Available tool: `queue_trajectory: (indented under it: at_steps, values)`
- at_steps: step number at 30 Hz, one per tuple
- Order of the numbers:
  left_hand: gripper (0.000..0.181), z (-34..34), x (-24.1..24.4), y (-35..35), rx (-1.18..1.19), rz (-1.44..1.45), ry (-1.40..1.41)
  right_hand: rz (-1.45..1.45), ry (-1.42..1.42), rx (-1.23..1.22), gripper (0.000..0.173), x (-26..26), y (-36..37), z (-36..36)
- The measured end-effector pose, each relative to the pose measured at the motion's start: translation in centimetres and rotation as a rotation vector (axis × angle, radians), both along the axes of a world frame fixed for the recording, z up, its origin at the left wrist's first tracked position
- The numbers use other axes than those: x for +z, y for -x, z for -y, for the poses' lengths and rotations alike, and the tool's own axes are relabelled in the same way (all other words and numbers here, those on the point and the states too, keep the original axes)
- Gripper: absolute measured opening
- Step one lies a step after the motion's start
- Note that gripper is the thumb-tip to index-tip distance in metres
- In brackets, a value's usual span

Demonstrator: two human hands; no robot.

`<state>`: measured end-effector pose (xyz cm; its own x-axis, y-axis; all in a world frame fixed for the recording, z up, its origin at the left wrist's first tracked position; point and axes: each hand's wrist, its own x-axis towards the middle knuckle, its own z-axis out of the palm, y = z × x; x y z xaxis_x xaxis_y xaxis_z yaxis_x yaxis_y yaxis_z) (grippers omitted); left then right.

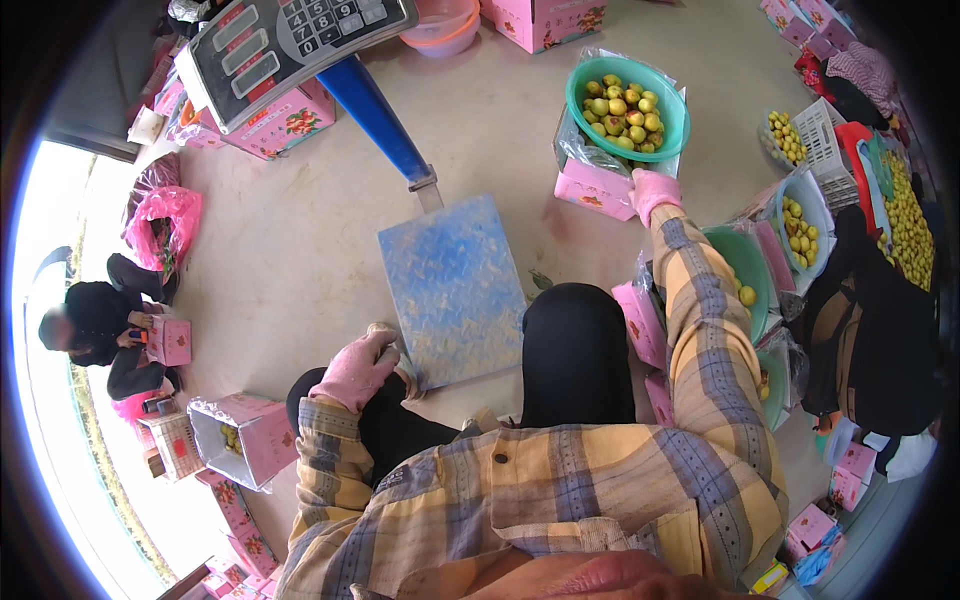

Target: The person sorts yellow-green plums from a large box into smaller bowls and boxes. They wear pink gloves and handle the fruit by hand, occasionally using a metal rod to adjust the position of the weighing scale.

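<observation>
My right hand (654,196), in a pink glove, reaches forward to the near corner of a pink cardboard box (594,187); whether its fingers grip the box is hard to tell. A green plastic basin (682,124) of yellow-green round fruit (622,112) rests on top of that box, over clear plastic lining. My left hand (358,369), also in a pink glove, lies over my left knee with its fingers loosely bent and nothing visible in it. Between my hands is the blue metal platform (454,289) of a floor scale, with nothing on it.
The scale's blue post (379,120) and keypad display (292,52) rise at upper left. More fruit basins (806,217) on boxes stand close by my right arm. An open pink box (255,442) is at lower left. One person (94,322) sits at far left, another (870,322) is at right.
</observation>
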<state>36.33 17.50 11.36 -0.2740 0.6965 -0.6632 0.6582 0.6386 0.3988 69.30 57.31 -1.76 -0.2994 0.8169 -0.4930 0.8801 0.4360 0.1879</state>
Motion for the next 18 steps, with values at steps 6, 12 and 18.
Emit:
queue_trajectory:
  at_steps: [6,12,18]
  values:
    - [0.041,1.0,0.2,0.3,-0.045,-0.02,-0.063,-0.015,0.035,0.123,0.024,-3.6,2.2,-1.9]
    - [0.041,0.3,-0.5,0.4,-0.074,0.002,-0.1,-0.323,0.1,0.046,0.02,-2.2,6.9,4.8]
    - [0.041,-1.9,-1.4,-0.1,-0.153,0.022,-0.058,-0.689,0.181,0.084,0.028,-2.5,9.1,9.9]
